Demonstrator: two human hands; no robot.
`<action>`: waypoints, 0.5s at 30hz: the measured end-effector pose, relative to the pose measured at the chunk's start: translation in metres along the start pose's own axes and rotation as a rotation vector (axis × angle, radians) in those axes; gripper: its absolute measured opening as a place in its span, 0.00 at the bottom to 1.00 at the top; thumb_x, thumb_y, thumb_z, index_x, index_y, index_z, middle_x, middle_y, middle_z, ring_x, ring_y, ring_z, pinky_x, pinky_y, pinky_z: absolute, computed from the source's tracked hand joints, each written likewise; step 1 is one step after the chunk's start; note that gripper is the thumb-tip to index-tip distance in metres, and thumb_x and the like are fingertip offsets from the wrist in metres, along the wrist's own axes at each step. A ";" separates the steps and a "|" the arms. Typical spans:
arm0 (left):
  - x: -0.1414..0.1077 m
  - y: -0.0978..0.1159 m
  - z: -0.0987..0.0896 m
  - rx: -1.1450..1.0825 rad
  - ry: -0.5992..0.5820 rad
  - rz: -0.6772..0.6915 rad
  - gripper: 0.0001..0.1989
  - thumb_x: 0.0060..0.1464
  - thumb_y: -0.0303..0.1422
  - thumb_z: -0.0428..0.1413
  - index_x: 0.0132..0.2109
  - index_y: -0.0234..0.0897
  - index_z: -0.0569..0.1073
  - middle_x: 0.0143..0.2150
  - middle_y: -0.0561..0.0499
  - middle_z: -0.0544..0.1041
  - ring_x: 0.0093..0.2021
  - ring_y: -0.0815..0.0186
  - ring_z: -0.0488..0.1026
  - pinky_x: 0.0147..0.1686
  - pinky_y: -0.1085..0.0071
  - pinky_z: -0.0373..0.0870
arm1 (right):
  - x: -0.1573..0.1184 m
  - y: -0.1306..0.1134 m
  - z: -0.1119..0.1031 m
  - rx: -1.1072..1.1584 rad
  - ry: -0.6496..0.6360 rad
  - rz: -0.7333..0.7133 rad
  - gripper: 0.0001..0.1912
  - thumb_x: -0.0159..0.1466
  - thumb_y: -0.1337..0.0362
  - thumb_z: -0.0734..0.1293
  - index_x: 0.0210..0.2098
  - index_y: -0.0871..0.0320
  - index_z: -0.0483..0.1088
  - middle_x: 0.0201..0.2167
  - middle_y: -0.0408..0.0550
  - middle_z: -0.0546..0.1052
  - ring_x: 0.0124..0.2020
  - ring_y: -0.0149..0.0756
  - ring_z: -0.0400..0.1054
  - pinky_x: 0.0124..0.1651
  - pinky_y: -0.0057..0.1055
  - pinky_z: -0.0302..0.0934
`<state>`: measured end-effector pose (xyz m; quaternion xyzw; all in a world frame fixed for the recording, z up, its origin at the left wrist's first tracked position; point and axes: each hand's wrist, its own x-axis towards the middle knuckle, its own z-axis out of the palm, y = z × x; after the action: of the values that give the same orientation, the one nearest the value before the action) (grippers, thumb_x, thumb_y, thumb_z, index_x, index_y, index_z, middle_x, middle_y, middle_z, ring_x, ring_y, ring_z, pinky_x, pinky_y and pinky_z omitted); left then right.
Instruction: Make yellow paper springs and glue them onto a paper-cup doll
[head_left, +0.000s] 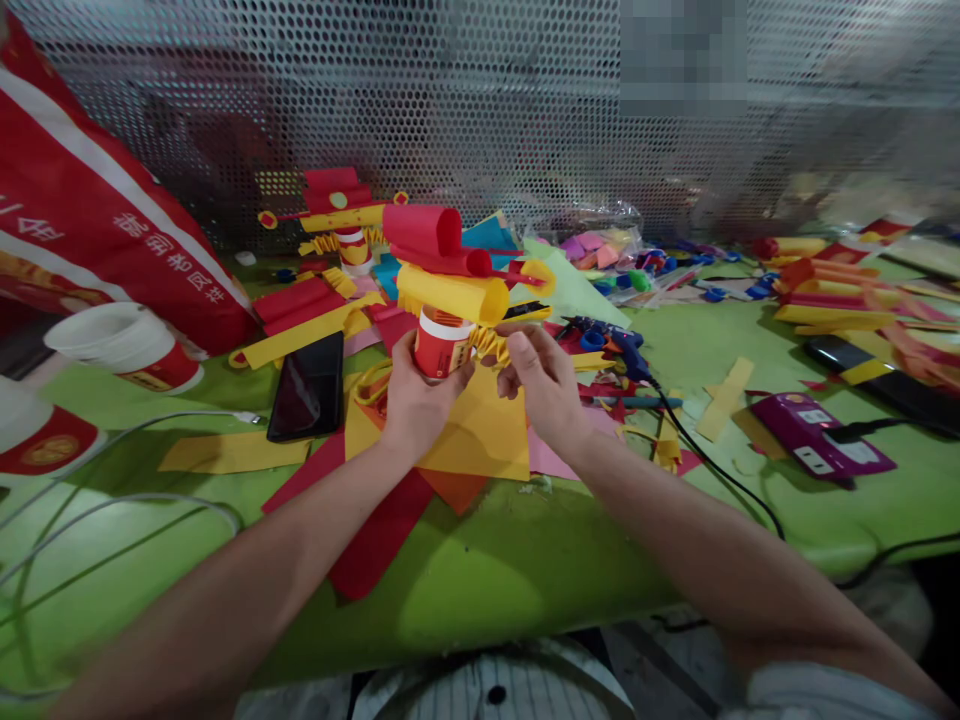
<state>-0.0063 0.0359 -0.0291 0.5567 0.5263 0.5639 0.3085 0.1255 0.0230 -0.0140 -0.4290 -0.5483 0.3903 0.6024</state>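
Observation:
My left hand [421, 400] is wrapped round a red and white paper cup [442, 345], held upright above the sheets of paper. On top of the cup sits a craft of rolled paper, with a yellow roll [450, 292] below red rolls [424, 230]. A yellow pleated paper strip [489, 345] sticks out from the cup's right side. At its outer end my right hand [544, 385] has its fingers curled together; the exact contact is partly hidden. Yellow paper sheets [480, 430] lie beneath the hands.
A similar paper figure [352, 240] stands behind. To the left are a phone [306, 388], stacked paper cups [131, 345] and a red bag [112, 200]. Rightward lie a glue gun [619, 345] with its cord, a purple power strip [821, 432] and paper scraps. A perforated metal panel [480, 100] rises behind.

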 end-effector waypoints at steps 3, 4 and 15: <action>0.004 -0.006 0.001 -0.155 -0.016 -0.017 0.28 0.36 0.36 0.64 0.42 0.39 0.59 0.44 0.46 0.72 0.43 0.60 0.73 0.42 0.61 0.70 | -0.001 0.000 -0.002 0.031 0.019 -0.024 0.26 0.57 0.40 0.58 0.37 0.57 0.66 0.21 0.38 0.65 0.16 0.23 0.58 0.20 0.26 0.52; 0.005 -0.007 0.001 -0.218 -0.024 -0.033 0.28 0.35 0.35 0.65 0.42 0.39 0.59 0.43 0.47 0.72 0.42 0.61 0.73 0.42 0.62 0.70 | -0.001 0.000 -0.003 0.042 0.029 -0.024 0.26 0.58 0.40 0.57 0.36 0.56 0.67 0.22 0.38 0.65 0.16 0.23 0.59 0.20 0.26 0.52; 0.008 0.006 -0.016 -0.673 -0.404 -0.319 0.20 0.34 0.40 0.65 0.37 0.41 0.71 0.40 0.50 0.78 0.46 0.57 0.74 0.42 0.64 0.73 | 0.023 0.014 -0.018 0.199 -0.106 0.233 0.19 0.48 0.51 0.71 0.34 0.55 0.70 0.35 0.44 0.75 0.34 0.32 0.68 0.33 0.28 0.62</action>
<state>-0.0216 0.0382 -0.0178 0.4359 0.3213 0.5290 0.6534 0.1451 0.0471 -0.0199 -0.4067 -0.4845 0.5321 0.5628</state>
